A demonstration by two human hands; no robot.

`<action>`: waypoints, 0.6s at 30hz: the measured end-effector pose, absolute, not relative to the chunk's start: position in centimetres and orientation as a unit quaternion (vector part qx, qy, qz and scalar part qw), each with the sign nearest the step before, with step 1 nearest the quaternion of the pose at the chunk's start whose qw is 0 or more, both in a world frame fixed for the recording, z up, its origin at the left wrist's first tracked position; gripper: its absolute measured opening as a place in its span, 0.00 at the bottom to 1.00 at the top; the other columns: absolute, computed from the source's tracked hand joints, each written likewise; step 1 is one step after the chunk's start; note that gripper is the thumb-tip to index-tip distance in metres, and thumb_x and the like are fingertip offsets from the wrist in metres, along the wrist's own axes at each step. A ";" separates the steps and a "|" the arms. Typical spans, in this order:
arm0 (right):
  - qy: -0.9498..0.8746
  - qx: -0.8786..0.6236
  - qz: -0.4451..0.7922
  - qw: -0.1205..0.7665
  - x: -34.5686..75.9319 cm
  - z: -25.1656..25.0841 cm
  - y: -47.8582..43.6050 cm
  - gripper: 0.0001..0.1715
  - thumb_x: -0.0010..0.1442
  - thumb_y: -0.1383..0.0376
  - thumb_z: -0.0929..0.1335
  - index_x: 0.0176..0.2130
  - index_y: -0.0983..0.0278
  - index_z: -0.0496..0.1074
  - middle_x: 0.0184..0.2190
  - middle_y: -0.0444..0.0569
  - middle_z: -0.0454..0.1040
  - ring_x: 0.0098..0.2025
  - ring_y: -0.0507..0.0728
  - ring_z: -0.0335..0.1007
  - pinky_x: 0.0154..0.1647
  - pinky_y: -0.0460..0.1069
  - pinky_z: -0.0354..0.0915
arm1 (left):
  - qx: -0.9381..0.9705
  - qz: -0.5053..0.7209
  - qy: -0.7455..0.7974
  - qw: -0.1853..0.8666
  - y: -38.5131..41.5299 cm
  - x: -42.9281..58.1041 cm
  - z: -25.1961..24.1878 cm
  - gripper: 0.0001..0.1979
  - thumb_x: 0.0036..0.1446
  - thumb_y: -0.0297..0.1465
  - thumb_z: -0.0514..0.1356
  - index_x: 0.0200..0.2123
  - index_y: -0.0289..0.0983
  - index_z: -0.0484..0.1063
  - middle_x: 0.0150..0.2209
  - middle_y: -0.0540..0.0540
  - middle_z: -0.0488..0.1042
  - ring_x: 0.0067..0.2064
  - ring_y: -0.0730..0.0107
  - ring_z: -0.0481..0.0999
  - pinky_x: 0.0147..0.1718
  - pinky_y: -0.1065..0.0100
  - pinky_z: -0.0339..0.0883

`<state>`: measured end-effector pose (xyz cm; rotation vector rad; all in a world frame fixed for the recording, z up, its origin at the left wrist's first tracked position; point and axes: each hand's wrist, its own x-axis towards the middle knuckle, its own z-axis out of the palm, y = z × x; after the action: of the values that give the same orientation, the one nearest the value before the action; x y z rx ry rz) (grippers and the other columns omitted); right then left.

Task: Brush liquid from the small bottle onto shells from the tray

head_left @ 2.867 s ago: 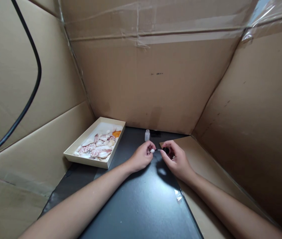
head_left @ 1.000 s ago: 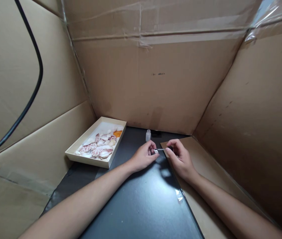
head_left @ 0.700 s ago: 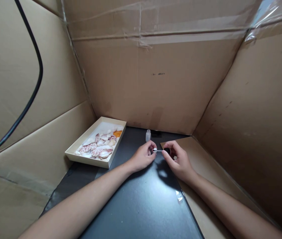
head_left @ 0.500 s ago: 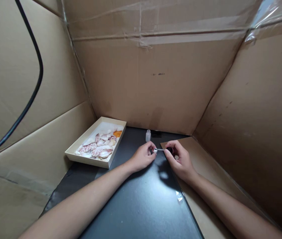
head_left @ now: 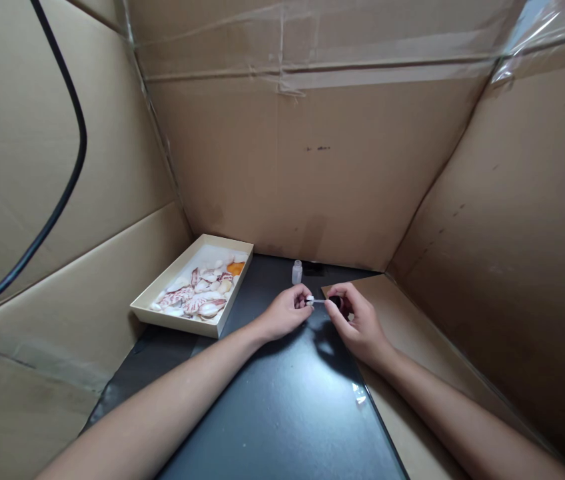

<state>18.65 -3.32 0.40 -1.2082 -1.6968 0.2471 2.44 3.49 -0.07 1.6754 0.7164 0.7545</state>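
My left hand is closed, pinching a small white piece between thumb and fingers. Its exact kind is too small to make out. My right hand is closed around a black cap with a thin pale rod sticking out to the left. The rod's tip meets the white piece; whether it ends in a brush cannot be seen. Just behind my left hand a small clear bottle stands upright without a cap, with something whitish in it.
To the left, a shallow cream box holds several seashells, some striped reddish, and one orange piece. Cardboard walls surround the dark table. A cardboard sheet lies along the right. A black cable hangs at left.
My right hand has shifted slightly left with the cap and rod, so the rod reaches further onto the white piece. The white piece looks slightly turned in my left fingers.
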 end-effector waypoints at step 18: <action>-0.670 -0.514 0.094 0.528 18.8 0.4 -3.2 0.04 0.61 0.64 0.64 0.39 0.62 0.64 0.30 0.44 0.67 0.26 0.51 0.59 0.28 0.46 0.59 | 0.699 0.319 0.291 0.570 3.4 2.4 0.2 0.06 0.53 0.30 0.56 0.30 0.35 0.61 0.26 0.54 0.58 0.28 0.79 0.56 0.29 0.74 0.50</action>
<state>18.83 -3.21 0.44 -1.2279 -1.5996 0.2244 2.41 3.42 0.19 1.6411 0.6823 0.7489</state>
